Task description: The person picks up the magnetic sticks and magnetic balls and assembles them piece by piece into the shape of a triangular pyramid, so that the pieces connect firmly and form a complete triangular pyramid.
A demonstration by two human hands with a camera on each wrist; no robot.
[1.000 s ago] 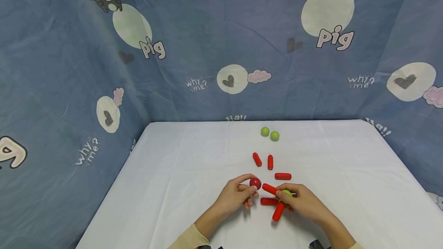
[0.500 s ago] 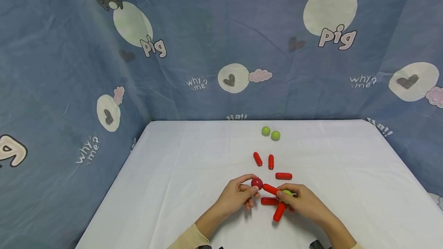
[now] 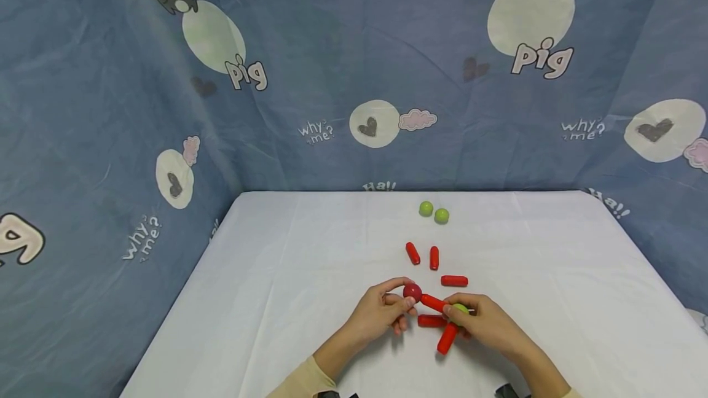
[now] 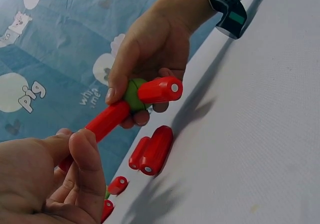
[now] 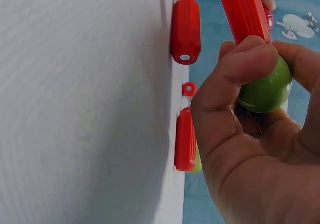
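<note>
My left hand [image 3: 381, 312] pinches a dark red ball [image 3: 412, 292] between thumb and fingers. In the left wrist view that ball is hidden behind the fingers. My right hand [image 3: 489, 324] holds a green ball [image 5: 270, 86] with two red toy rods joined to it. One red rod [image 4: 107, 121] points to the left hand, its far end against the red ball; the right thumb lies over its near end. The other red rod [image 4: 160, 89] sticks out toward the front, showing a pale round tip. Both hands hold the pieces above the white table [image 3: 310, 250].
One loose red rod [image 3: 431, 320] lies just below the held pieces. Three more red rods [image 3: 454, 280] lie beyond the hands. Two green balls [image 3: 441, 216] sit near the table's far edge. A blue patterned cloth [image 3: 310, 66] hangs behind and at the left.
My left hand has shifted slightly right, and the small gap between the red ball and the rod's end has closed. The right hand keeps its hold with little movement.
</note>
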